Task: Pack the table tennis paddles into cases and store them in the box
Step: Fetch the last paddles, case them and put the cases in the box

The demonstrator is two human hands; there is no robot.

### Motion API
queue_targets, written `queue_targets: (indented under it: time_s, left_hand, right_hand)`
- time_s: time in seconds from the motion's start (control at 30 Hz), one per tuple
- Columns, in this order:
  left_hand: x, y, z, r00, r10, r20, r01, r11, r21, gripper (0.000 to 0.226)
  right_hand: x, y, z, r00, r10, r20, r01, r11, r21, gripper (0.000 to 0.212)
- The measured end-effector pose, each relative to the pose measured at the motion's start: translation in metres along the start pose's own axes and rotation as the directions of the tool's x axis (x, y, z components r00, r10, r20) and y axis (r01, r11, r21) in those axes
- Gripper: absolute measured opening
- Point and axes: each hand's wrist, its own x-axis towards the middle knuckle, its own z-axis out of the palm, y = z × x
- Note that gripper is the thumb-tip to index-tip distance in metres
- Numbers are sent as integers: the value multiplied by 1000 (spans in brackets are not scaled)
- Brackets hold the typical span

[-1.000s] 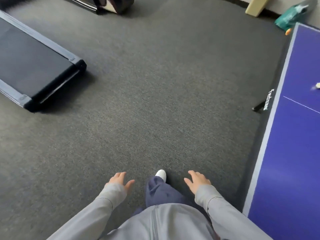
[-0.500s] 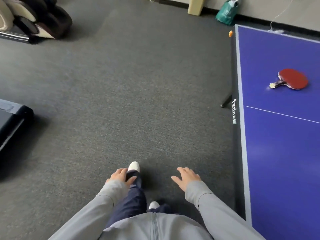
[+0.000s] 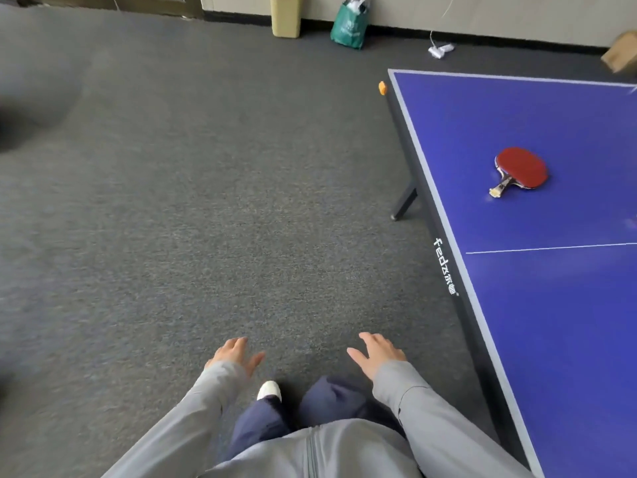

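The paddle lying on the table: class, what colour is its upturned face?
Red; the paddle shows clearly in the head view.

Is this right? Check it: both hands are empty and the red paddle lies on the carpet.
Wrong in one respect. In the head view the red paddle lies on the blue table, not on the carpet. The left hand and right hand are indeed empty.
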Motion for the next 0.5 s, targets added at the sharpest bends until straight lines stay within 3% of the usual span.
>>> queue_targets:
  time_s: [0.23,0.5]
  left_hand:
    - [87,57,-53,995,36,93,-48,991,123,66]
    - [172,202,-110,978,171,122,-192,963,189,64]
  right_hand:
    - [58,6,-49,994,108,8,-108,983,147,57]
    - [130,43,-140,983,175,-46,-149,928,341,57]
